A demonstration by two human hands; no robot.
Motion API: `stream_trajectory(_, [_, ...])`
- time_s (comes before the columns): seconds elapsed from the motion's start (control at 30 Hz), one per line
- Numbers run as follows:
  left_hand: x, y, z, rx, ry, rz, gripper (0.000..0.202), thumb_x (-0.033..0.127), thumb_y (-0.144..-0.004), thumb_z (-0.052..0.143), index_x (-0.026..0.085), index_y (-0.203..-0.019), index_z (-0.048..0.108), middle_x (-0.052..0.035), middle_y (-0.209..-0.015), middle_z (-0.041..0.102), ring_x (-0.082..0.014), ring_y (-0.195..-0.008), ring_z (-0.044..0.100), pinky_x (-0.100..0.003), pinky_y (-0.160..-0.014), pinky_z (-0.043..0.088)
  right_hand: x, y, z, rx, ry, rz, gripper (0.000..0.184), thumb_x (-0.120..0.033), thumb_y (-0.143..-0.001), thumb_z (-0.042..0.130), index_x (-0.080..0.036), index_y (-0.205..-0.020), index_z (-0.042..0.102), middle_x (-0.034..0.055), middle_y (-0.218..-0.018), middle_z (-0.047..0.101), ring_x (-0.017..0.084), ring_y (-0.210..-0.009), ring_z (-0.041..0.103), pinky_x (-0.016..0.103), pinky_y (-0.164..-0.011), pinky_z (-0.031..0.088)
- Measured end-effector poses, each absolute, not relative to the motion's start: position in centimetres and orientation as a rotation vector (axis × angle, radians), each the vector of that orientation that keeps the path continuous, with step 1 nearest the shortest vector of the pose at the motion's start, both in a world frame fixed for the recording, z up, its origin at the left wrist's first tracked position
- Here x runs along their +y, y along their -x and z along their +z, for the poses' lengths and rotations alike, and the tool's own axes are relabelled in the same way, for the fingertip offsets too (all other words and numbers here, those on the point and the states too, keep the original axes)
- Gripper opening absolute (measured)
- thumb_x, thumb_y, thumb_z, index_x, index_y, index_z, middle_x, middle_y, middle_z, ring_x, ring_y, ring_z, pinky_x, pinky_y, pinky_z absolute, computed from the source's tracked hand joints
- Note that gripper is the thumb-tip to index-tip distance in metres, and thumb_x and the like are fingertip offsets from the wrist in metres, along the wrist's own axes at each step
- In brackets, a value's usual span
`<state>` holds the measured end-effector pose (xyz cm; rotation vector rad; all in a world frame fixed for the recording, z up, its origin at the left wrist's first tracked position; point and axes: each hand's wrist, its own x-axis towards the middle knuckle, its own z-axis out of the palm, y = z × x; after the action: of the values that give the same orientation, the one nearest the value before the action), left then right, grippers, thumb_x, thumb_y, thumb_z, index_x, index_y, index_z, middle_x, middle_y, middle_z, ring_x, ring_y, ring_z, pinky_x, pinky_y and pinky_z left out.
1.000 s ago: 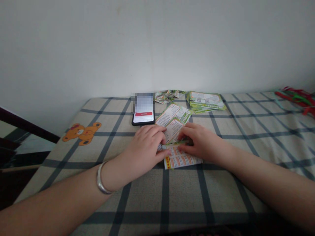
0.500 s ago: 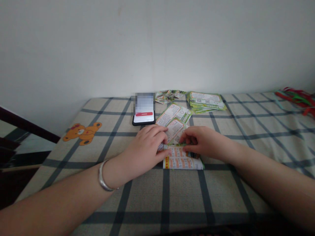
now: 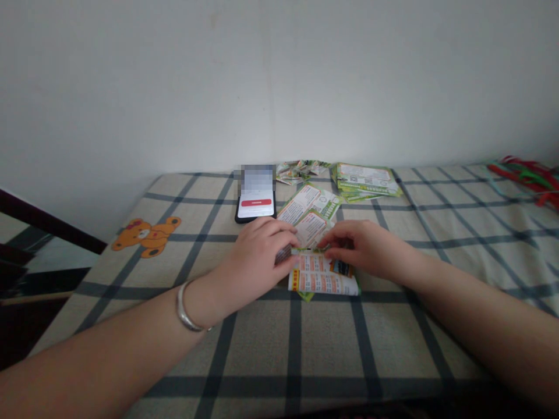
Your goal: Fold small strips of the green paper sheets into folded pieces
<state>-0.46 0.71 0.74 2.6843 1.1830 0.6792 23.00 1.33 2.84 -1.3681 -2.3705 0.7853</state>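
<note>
Between my hands a printed leaflet [image 3: 321, 274] is partly folded over, showing a white panel with orange blocks and a yellow strip. A green corner pokes out beneath its near edge. My left hand [image 3: 265, 249] pinches its far left side between thumb and fingers. On the far right side, my right hand [image 3: 356, 247] grips the same sheet with bent fingers. Just beyond lie two flat green-and-white leaflets [image 3: 309, 201], overlapping; fingers hide part of the nearer one.
A phone [image 3: 256, 203] with a lit screen lies left of the leaflets. Small folded papers [image 3: 301, 170] and a leaflet stack [image 3: 367, 177] are by the wall. Red and green strips [image 3: 530, 177] lie far right. A bear figure [image 3: 147, 235] is on the checked cloth [image 3: 257, 361].
The folded leaflet has shifted slightly away from me, and a green corner now shows under its near edge. Both hands have moved a little with it, keeping their hold.
</note>
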Motion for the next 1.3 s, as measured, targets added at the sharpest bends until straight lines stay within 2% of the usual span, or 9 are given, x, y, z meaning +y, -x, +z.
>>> stream_trajectory(0.23, [0.8,0.6,1.3,1.222,-2.455,0.799,0.01,0.025,-0.082,0.069,0.02,-0.089,0.066,0.0011,-0.081,0.067,-0.0159,-0.078,0.061,-0.033,-0.077,0.045,1.5,-23.2,2.0,-2.195,1.223,0.753,0.01,-0.024,-0.083,0.062,-0.021,-0.084,0.071,0.0009,-0.078,0.066,0.012,-0.069,0.06,0.024,-0.058,0.044])
stream_trajectory(0.47, [0.6,0.7,1.5,1.229,-2.227,0.965,0.007,0.024,-0.086,0.062,0.019,-0.091,0.064,0.0028,-0.077,0.065,-0.0112,-0.069,0.061,-0.024,-0.065,0.045,1.3,-22.8,1.7,-2.124,1.215,0.701,0.012,-0.03,-0.083,0.065,-0.02,-0.088,0.068,-0.0002,-0.076,0.063,0.01,-0.061,0.054,0.024,-0.055,0.041])
stream_trajectory(0.67, [0.8,0.8,1.2,1.239,-2.097,0.992,0.017,0.026,-0.088,0.06,0.019,-0.103,0.062,0.0046,-0.071,0.061,-0.0096,-0.063,0.057,-0.022,-0.061,0.045,1.4,-23.0,1.4,-2.108,1.286,0.683,0.022,-0.035,-0.082,0.067,-0.022,-0.1,0.066,-0.0027,-0.07,0.061,0.009,-0.055,0.049,0.023,-0.05,0.037])
stream_trajectory(0.83, [0.9,0.9,1.1,1.247,-2.04,1.001,0.016,0.026,-0.087,0.061,0.019,-0.101,0.064,0.0032,-0.072,0.063,-0.0102,-0.063,0.058,-0.022,-0.059,0.046,1.3,-23.1,1.3,-2.073,1.244,0.713,0.025,-0.031,-0.081,0.067,-0.023,-0.105,0.065,-0.0034,-0.07,0.061,0.008,-0.055,0.048,0.023,-0.05,0.037])
stream_trajectory(1.07, [1.1,1.1,0.4,1.155,-1.913,1.012,0.018,0.029,-0.091,0.057,0.02,-0.106,0.061,-0.0005,-0.088,0.069,-0.0116,-0.071,0.064,-0.022,-0.061,0.05,1.1,-22.8,1.3,-1.984,1.216,0.783,0.027,-0.031,-0.081,0.066,-0.02,-0.106,0.066,0.0009,-0.075,0.066,0.012,-0.061,0.056,0.025,-0.051,0.04])
stream_trajectory(1.3, [1.1,1.1,0.3,1.146,-1.88,0.995,0.019,0.029,-0.091,0.056,0.02,-0.107,0.06,-0.0012,-0.086,0.069,-0.012,-0.068,0.064,-0.023,-0.057,0.051,1.2,-22.8,1.0,-1.947,1.201,0.829,0.027,-0.033,-0.083,0.065,-0.019,-0.105,0.066,0.0023,-0.076,0.067,0.012,-0.062,0.058,0.026,-0.053,0.043])
